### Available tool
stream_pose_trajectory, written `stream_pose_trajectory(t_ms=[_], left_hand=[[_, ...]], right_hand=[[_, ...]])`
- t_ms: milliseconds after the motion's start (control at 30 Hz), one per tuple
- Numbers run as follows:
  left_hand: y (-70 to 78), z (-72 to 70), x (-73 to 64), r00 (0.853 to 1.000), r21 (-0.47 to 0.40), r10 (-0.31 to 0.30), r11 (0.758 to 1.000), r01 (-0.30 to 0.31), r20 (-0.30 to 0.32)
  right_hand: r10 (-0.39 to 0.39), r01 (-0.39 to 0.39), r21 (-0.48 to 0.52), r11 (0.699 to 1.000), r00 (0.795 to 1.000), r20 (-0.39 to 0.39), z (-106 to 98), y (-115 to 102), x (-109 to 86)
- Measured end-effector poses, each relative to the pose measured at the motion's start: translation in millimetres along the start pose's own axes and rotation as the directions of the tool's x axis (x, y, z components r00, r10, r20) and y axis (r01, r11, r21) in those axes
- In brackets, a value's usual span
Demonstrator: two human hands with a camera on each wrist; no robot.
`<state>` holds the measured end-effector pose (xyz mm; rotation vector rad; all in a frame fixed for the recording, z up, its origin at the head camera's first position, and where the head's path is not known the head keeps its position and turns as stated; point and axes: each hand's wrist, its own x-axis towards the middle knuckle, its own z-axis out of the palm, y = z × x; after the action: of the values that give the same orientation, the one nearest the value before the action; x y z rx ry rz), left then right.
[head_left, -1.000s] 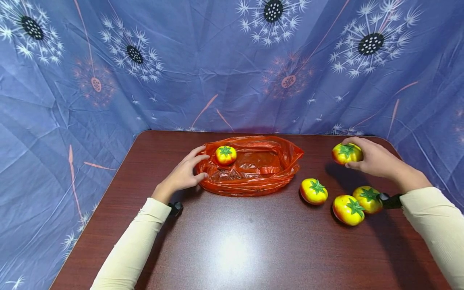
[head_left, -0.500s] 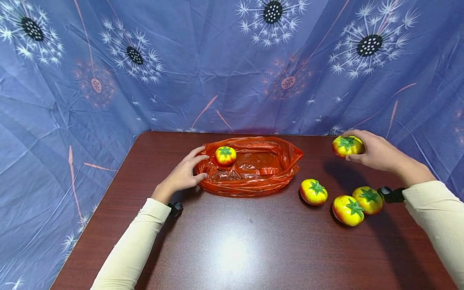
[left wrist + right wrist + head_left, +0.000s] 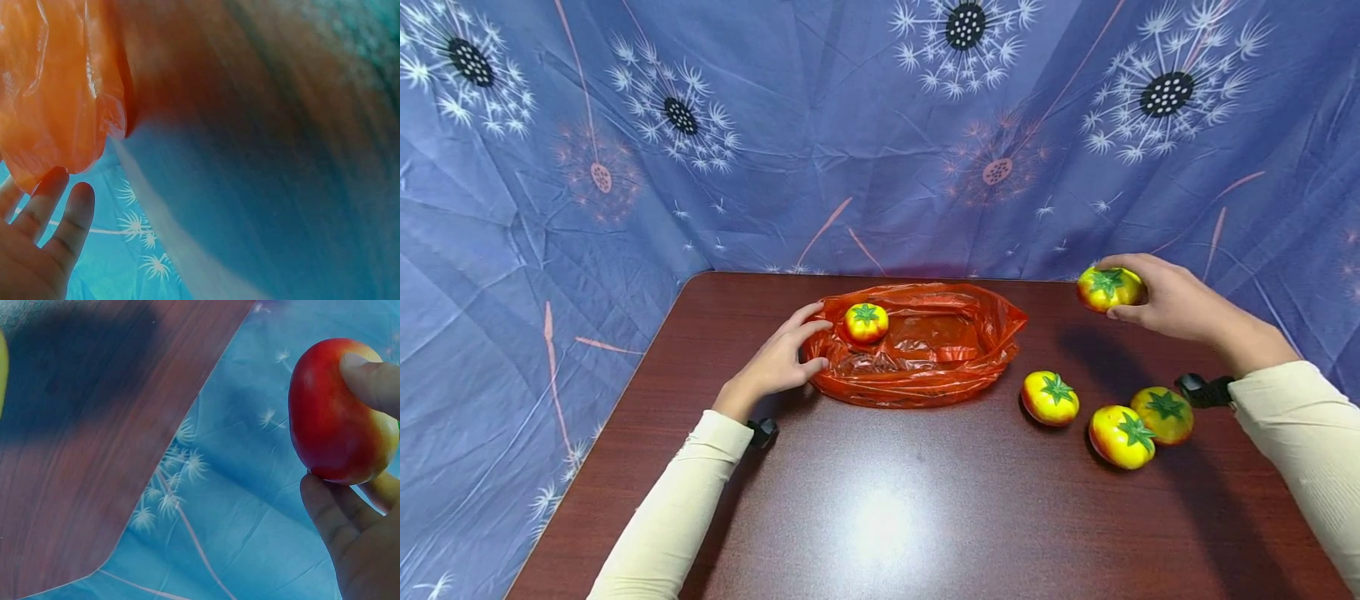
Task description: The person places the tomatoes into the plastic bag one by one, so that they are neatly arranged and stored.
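Observation:
My right hand (image 3: 1176, 300) holds a yellow-red toy tomato (image 3: 1105, 287) with a green star-shaped top, lifted above the table's back right. In the right wrist view, thumb and fingers grip the red underside of this tomato (image 3: 334, 412). An orange-red plastic bag (image 3: 917, 387) lies spread open near the table's back. Inside its left part sits another tomato (image 3: 867, 322). At the bag's left end is my left hand (image 3: 777, 358), fingers spread and lightly bent, touching the rim. In the left wrist view, fingertips meet the bag's side (image 3: 56, 94).
Three more tomatoes stand on the right of the brown table (image 3: 820, 500): one alone (image 3: 1049, 398), and a front one (image 3: 1122, 437) overlapping another (image 3: 1165, 415). A blue dandelion-print cloth (image 3: 850, 142) hangs behind and to the sides.
My right hand has raised the tomato higher and shifted it slightly left at the end. My left hand and the bag stay as they were.

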<state>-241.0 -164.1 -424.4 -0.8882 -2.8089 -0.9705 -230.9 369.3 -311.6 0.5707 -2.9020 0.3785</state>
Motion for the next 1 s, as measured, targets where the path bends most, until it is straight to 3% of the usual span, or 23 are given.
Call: stream_pose_trajectory(t_ms=[267, 533, 1000], left_hand=[[2.2, 0.5, 0.0, 1.0, 0.003, -0.006, 1.0, 0.006, 0.0], [4.9, 1.5, -1.1, 1.0, 0.001, 0.004, 1.0, -0.004, -0.005], [4.9, 1.2, -1.7, 1.0, -0.003, -0.016, 1.0, 0.016, 0.011]], right_hand=[[-0.006, 0.005, 0.017, 1.0, 0.999, 0.041, -10, -18, 5.1], [-0.068, 0.068, 0.001, 0.998, 0.997, 0.021, -16, -38, 8.5], [-0.157, 0.154, 0.053, 0.987, 0.986, 0.052, -11, -72, 26.8]])
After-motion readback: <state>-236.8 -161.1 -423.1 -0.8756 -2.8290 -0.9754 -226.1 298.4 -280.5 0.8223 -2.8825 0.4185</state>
